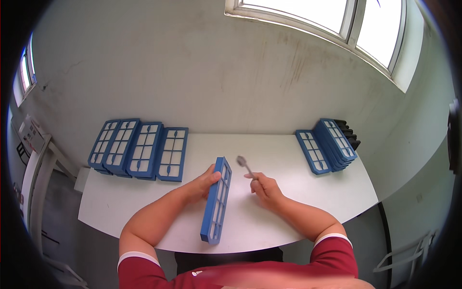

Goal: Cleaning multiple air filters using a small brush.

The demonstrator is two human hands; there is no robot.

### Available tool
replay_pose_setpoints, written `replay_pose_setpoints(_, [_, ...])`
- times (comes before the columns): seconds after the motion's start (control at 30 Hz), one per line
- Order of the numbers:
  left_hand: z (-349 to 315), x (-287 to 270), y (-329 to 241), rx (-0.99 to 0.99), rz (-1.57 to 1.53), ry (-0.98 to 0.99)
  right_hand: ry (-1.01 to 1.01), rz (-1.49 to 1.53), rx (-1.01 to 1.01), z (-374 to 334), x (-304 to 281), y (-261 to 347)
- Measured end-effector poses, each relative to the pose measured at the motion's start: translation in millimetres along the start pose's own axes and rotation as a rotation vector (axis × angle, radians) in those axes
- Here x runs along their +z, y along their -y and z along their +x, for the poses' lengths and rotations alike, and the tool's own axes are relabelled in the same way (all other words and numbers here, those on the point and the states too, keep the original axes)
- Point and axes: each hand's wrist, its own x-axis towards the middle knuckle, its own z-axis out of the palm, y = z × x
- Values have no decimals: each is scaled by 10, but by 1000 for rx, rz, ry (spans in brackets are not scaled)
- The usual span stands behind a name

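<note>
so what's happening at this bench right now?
A person in a red shirt sits at a white table. The left hand holds a blue rectangular plastic filter frame on its edge. The right hand grips a small grey brush-like tool, its head raised beside the frame, not touching it. A row of matching blue frames lies at the table's far left, and a leaning stack of blue frames stands at the far right.

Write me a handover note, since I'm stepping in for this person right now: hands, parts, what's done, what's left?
Left hand: holds one blue filter frame on edge on the white table.
Right hand: fingers closed on a small brush, head raised, beside the frame, not touching it.
Four frames lie in a row at far left; another stack leans at far right.
Which pile is finished cannot be told.
</note>
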Motion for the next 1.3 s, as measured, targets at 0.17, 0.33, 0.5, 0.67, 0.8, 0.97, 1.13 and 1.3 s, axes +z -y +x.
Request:
replay_pose_setpoints(0.17, [24,-40,70,-7,-19,12,143,76,173,59,61,-23])
replay_pose_setpoints(0.33, [1,-2,26,-14,-20,-11,109,255,220,55,26,-31])
replay_pose_setpoints(0.5, [-11,9,7,-6,-25,-14,55,372,244,92,-26,-67])
replay_pose_setpoints(0.67, [-3,-9,37,-10,-23,-16,62,486,324,127,-53,-76])
replay_pose_setpoints(0.8, [-2,1,25,-18,-15,-14,62,538,341,134,-49,-146])
replay_pose_setpoints(0.97, [1,-21,39,-31,-4,6,43,608,396,132,-46,-184])
replay_pose_setpoints(1.13, [39,-20,49,-17,-7,-8,-152,484,147,80,40,-220])
replay_pose_setpoints(1.3, [50,-89,110,-31,-26,33,-8,-4,-218,0,51,-28])
